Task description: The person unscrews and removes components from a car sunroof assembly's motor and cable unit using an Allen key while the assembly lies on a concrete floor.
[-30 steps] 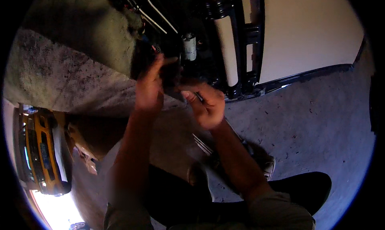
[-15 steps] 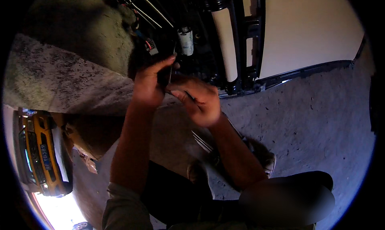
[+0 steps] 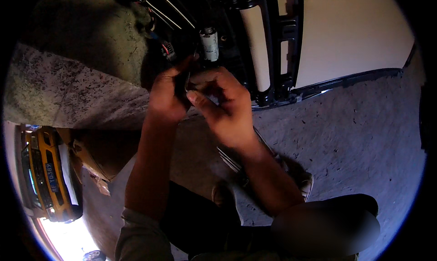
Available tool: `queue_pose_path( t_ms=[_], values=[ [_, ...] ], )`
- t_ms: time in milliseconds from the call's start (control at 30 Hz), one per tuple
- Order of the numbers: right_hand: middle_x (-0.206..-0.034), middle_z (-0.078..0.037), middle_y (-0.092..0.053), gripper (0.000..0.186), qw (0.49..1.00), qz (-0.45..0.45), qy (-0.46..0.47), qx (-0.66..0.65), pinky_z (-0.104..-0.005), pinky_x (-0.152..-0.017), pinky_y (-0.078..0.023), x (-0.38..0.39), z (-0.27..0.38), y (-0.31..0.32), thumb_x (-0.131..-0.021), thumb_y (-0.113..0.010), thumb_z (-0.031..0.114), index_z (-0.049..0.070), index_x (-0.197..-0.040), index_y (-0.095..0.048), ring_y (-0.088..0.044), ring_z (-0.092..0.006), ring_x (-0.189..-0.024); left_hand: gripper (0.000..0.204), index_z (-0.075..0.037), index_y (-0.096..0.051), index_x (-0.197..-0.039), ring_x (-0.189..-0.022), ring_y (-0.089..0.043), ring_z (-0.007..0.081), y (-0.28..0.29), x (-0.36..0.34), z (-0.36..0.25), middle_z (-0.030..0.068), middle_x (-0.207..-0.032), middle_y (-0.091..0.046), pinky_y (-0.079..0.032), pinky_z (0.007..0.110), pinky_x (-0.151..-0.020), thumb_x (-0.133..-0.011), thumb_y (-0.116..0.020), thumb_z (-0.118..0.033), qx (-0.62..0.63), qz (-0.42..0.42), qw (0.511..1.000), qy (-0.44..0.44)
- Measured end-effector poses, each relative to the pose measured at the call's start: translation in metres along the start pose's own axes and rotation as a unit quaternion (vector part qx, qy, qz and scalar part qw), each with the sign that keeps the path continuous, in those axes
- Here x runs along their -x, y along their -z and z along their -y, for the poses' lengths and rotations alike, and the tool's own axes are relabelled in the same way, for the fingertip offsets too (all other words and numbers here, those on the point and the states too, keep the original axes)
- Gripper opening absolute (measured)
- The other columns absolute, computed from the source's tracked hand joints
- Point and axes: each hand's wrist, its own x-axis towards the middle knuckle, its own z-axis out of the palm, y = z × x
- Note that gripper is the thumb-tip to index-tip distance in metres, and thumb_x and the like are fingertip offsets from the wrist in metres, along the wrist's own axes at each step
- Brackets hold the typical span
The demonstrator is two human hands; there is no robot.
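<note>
Pinching a thin strip [image 3: 187, 82] from four o'clock, the right hand [image 3: 231, 111] faces the left hand [image 3: 167, 98]; the latter's grip I cannot tell. Concrete floor [image 3: 327, 138] spreads toward four, edged by black trim [image 3: 359, 80].

Two hands [image 3: 232, 107], one canister [image 3: 210, 47], perhaps three rods [image 3: 230, 159]

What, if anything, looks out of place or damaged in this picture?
Nothing looks plainly broken or spilled. The grey surface beside the left hand has dark blotches, perhaps dirt or wear; thin rods seemingly lie loose on the floor ahead of the left shoe.
</note>
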Motion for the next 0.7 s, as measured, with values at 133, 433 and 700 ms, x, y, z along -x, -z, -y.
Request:
queue_pose_path(
  t_ms=[133, 433, 700],
  values=[
    [-0.072, 0.000, -0.058, 0.016, 0.974, -0.021, -0.181, -0.133, -0.0223, -0.060, -0.042, 0.017, -0.005, -0.011, -0.092, -0.062, 0.011, 0.003, -0.079, -0.061, -0.053, -0.0062, -0.065, 0.017, -0.004, -0.065, -0.099, -0.076, -0.060, 0.0150, -0.022, 0.005, 0.002, 0.0024, -0.083, -0.063, -0.049, 0.030, -0.068, -0.086, -0.068, -0.014, -0.092, -0.145, 0.983, -0.062],
    [-0.060, 0.005, -0.051, 0.022, 0.963, -0.080, -0.220, -0.134, -0.0218, -0.048, -0.030, 0.012, 0.010, -0.022, -0.090, -0.063, 0.013, 0.001, -0.073, -0.061, -0.042, -0.0019, -0.056, 0.015, -0.004, -0.064, -0.096, -0.077, -0.060, 0.0142, -0.022, 0.005, 0.005, 0.0032, -0.087, -0.064, -0.049, 0.028, -0.070, -0.085, -0.069, -0.012, -0.113, -0.142, 0.979, -0.094],
    [-0.061, 0.002, -0.054, 0.016, 0.975, -0.083, -0.193, -0.069, -0.0256, -0.050, -0.037, 0.005, -0.002, -0.019, -0.085, -0.059, 0.007, -0.004, -0.073, -0.060, -0.046, -0.0045, -0.057, 0.016, -0.003, -0.063, -0.103, -0.087, -0.062, 0.0159, -0.022, 0.006, 0.008, 0.0044, -0.096, -0.065, -0.049, 0.030, -0.077, -0.088, -0.065, -0.009, -0.072, -0.069, 0.990, -0.101]
  ],
)
